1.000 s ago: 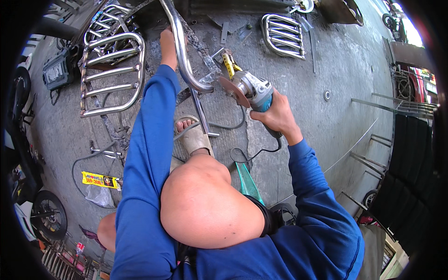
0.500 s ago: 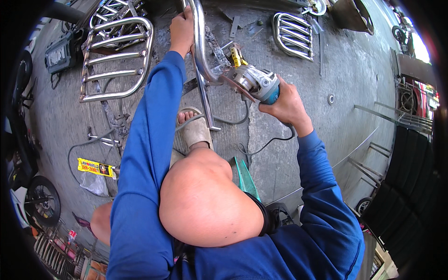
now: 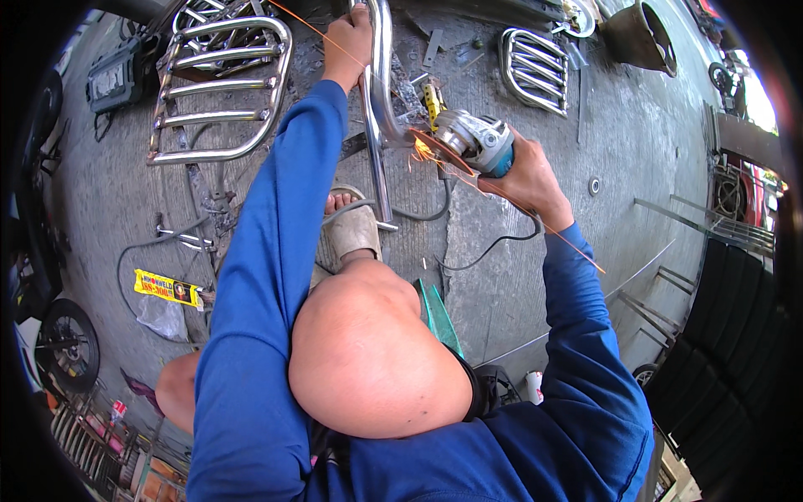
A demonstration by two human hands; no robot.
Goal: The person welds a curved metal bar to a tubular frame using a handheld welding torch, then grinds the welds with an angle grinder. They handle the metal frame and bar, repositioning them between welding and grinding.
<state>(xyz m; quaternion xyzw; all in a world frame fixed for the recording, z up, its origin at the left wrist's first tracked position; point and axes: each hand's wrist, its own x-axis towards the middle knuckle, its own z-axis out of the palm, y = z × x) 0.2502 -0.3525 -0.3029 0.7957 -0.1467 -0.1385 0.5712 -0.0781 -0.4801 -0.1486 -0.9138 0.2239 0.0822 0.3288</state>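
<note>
My right hand (image 3: pixel 534 177) is closed round the teal body of an angle grinder (image 3: pixel 480 144). The grinder's reddish disc (image 3: pixel 442 153) meets the lower bend of a shiny bent metal tube (image 3: pixel 382 75), and orange sparks (image 3: pixel 424 151) fly off there. Farther up, my left hand (image 3: pixel 346 48) is wrapped round the tube frame, its fingertips partly hidden behind the metal. A straight length of tube (image 3: pixel 376 171) runs down from the frame past my sandalled foot (image 3: pixel 353 230).
Welded tube racks (image 3: pixel 222 92) lie at the far left, with a smaller one (image 3: pixel 535 71) at the far right. The grinder's cord (image 3: pixel 493 251) loops over the concrete floor. A yellow packet (image 3: pixel 167 287) lies left; a rusty pot-like vessel (image 3: pixel 640 38) stands far right.
Sparks now spray from where the disc touches the tube; none showed before. The tube, both hands and the grinder appear slightly farther right, as does much of the scene.
</note>
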